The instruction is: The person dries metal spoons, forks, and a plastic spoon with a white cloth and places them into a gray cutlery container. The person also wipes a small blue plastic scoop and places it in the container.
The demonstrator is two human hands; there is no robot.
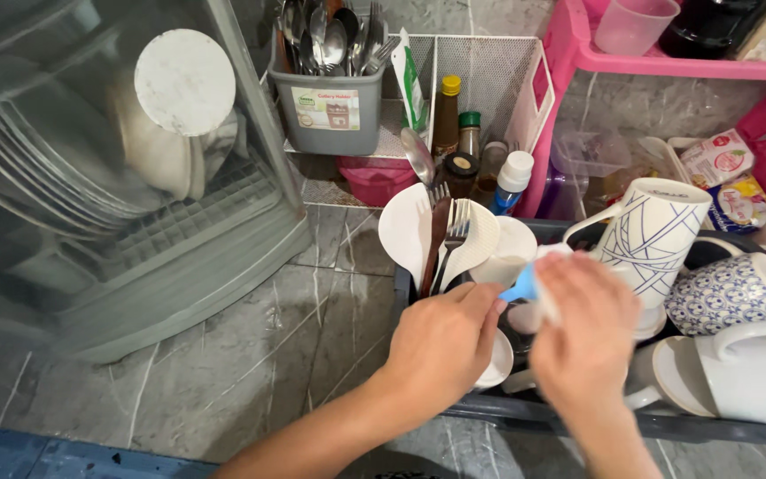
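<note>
My left hand and my right hand meet over a dark dish rack on the counter. Between their fingertips they pinch a small light-blue and white item; what it is cannot be told. Just behind the left hand, white plastic spatulas, forks and a dark-handled utensil stand upright in the rack. A small white bowl lies under the left hand. To the right of my right hand stand a white mug with blue lines, a blue-patterned mug and a white pitcher.
A clear-lidded dish drainer with plates fills the left. Behind it stand a grey cutlery holder full of spoons, a white mesh basket with sauce bottles, and a pink shelf with containers. Grey marble counter lies in front.
</note>
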